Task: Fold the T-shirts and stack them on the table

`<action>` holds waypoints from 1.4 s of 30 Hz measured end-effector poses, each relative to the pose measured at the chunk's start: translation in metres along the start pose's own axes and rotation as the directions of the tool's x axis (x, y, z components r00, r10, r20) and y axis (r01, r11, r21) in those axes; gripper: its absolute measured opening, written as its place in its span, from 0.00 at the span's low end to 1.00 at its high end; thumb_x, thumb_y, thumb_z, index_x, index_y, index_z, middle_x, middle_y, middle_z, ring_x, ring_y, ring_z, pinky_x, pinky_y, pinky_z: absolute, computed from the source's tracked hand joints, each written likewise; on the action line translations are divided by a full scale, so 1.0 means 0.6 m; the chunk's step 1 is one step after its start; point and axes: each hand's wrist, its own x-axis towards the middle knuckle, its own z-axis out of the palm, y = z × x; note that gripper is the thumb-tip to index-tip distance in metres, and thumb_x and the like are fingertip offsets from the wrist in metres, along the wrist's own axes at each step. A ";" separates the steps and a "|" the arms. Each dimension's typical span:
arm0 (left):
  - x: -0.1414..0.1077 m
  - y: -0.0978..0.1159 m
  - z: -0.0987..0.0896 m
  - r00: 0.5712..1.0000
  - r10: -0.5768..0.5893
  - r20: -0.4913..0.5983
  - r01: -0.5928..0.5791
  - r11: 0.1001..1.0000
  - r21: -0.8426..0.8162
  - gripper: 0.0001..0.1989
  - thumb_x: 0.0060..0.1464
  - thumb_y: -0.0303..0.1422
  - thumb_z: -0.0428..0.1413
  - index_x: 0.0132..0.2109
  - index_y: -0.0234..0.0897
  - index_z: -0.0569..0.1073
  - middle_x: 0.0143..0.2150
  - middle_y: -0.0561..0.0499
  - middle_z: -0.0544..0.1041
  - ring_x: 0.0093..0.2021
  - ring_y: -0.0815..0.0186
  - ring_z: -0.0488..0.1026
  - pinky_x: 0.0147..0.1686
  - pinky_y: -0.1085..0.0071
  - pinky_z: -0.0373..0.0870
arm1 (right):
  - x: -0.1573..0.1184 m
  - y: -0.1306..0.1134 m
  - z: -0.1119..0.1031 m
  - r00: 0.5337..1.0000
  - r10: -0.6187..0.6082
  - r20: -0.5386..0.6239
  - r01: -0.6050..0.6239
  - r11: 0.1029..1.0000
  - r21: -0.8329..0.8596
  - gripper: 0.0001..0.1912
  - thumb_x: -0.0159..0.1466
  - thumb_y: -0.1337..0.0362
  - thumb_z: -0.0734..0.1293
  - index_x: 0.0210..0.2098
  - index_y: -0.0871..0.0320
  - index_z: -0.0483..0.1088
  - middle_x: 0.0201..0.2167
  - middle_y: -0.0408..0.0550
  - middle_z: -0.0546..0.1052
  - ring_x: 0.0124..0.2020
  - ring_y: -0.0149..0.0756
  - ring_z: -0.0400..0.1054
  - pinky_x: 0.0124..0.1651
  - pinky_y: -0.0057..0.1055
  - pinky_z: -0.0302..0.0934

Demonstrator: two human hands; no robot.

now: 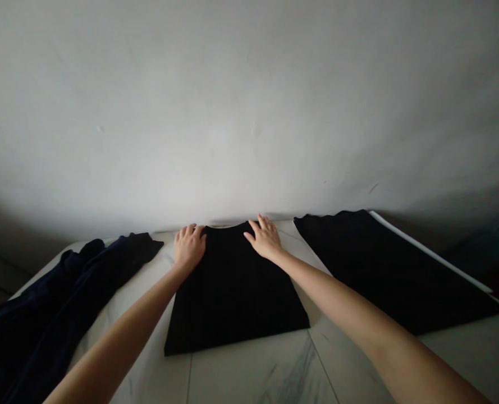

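- Black cloth: lying flat on the pale marbled surface, between the forearms, far edge near the wall.
- Left hand: at the cloth's far left corner, fingers slightly bent, close together; cannot tell whether they pinch the fabric.
- Right hand: palm down at the far right corner, fingers extended, thumb spread away.
- Left: crumpled navy garment.
- Right: larger dark piece, laid flat, white strip along its right edge.

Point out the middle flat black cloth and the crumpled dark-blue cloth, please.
Middle flat black cloth (236, 286), head view: centre of its upper face.
Crumpled dark-blue cloth (70, 300), head view: middle of its rumpled surface.
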 end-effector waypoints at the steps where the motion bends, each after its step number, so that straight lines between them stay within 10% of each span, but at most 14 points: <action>1: -0.012 0.014 0.005 0.999 0.035 0.035 -0.035 0.999 0.018 0.22 0.62 0.39 0.49 0.61 0.43 0.70 0.65 0.41 0.66 0.64 0.45 0.59 0.63 0.48 0.52 | -0.009 -0.007 -0.001 0.997 -0.014 0.070 0.015 1.000 -0.016 0.32 0.69 0.46 0.55 0.68 0.52 0.55 0.72 0.56 0.47 0.71 0.52 0.38 0.67 0.53 0.36; 10: -0.047 0.032 0.048 0.960 0.041 0.276 -0.050 0.998 0.027 0.30 0.60 0.54 0.45 0.68 0.57 0.57 0.74 0.47 0.48 0.71 0.36 0.43 0.60 0.30 0.41 | -0.023 -0.011 0.012 0.968 0.028 0.251 -0.028 1.000 -0.007 0.37 0.67 0.37 0.50 0.71 0.44 0.44 0.73 0.51 0.39 0.72 0.50 0.30 0.67 0.57 0.31; 17: -0.033 0.053 0.010 0.907 -0.014 0.421 -0.006 0.999 0.046 0.30 0.61 0.53 0.43 0.69 0.57 0.54 0.74 0.48 0.46 0.71 0.36 0.40 0.60 0.29 0.38 | -0.023 -0.041 -0.029 0.931 0.096 0.353 -0.076 0.995 -0.070 0.37 0.68 0.40 0.51 0.71 0.48 0.45 0.73 0.55 0.39 0.72 0.53 0.31 0.67 0.59 0.26; 26: -0.168 0.135 -0.038 0.924 0.124 0.362 -0.129 0.992 -0.010 0.28 0.64 0.35 0.39 0.70 0.48 0.55 0.72 0.45 0.53 0.71 0.44 0.44 0.63 0.32 0.39 | -0.191 -0.154 -0.035 0.975 0.030 0.219 -0.029 1.000 -0.005 0.29 0.72 0.58 0.46 0.69 0.59 0.54 0.71 0.57 0.50 0.71 0.48 0.40 0.68 0.53 0.35; 42: -0.310 0.035 -0.108 0.970 -0.012 0.242 -0.003 0.998 0.062 0.30 0.64 0.44 0.45 0.69 0.39 0.56 0.71 0.43 0.56 0.71 0.50 0.50 0.65 0.51 0.52 | -0.315 -0.008 -0.088 0.993 0.073 0.097 -0.084 0.989 0.118 0.28 0.69 0.55 0.60 0.66 0.55 0.60 0.68 0.55 0.58 0.69 0.48 0.50 0.67 0.48 0.44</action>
